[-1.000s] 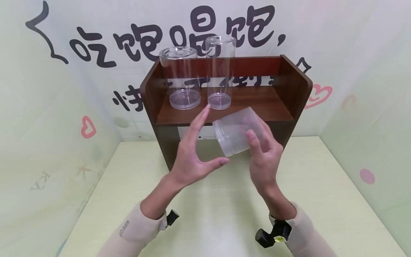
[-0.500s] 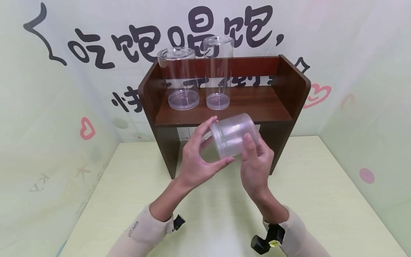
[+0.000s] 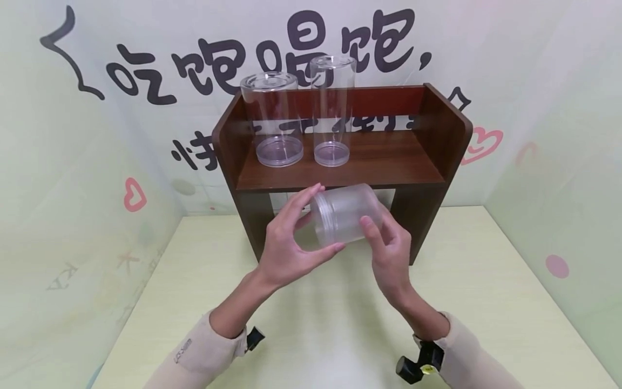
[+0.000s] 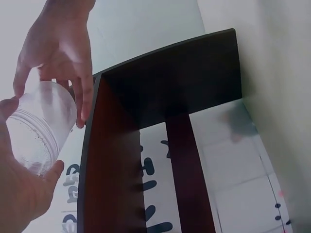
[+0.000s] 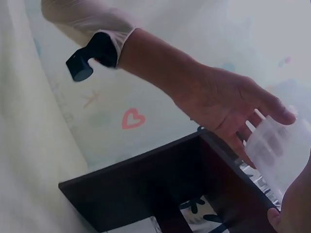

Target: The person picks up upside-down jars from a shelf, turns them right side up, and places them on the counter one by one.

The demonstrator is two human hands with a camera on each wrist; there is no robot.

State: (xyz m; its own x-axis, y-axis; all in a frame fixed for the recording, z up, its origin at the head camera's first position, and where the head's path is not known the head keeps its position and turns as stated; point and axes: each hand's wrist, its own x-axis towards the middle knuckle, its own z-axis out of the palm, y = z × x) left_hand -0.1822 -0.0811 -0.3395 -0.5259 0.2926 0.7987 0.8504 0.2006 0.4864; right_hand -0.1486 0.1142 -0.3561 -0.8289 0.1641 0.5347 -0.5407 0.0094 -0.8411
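A frosted, see-through plastic jar [image 3: 350, 216] lies tilted on its side in the air, below the front edge of the shelf. Its ridged lid end points left. My left hand [image 3: 286, 243] holds that end, thumb below and fingers above. Around the opposite end, my right hand [image 3: 392, 251] grips the jar, with the thumb on its near side. The left wrist view shows the jar [image 4: 56, 109] between both hands. In the right wrist view, the left fingers reach round the jar [image 5: 277, 150], while only part of the right hand [image 5: 297, 208] shows.
A dark brown wooden shelf [image 3: 389, 165] stands on the pale table [image 3: 466, 302]. Two clear jars, one wide [image 3: 272, 121] and one tall and narrow [image 3: 332, 111], stand on its upper board at the left, lid ends down. A printed wall sheet [image 3: 131, 140] hangs behind.
The left hand has gone from standing apart with spread fingers to holding the lid end. The jar and right hand have shifted left and slightly down, and the jar lies more level.
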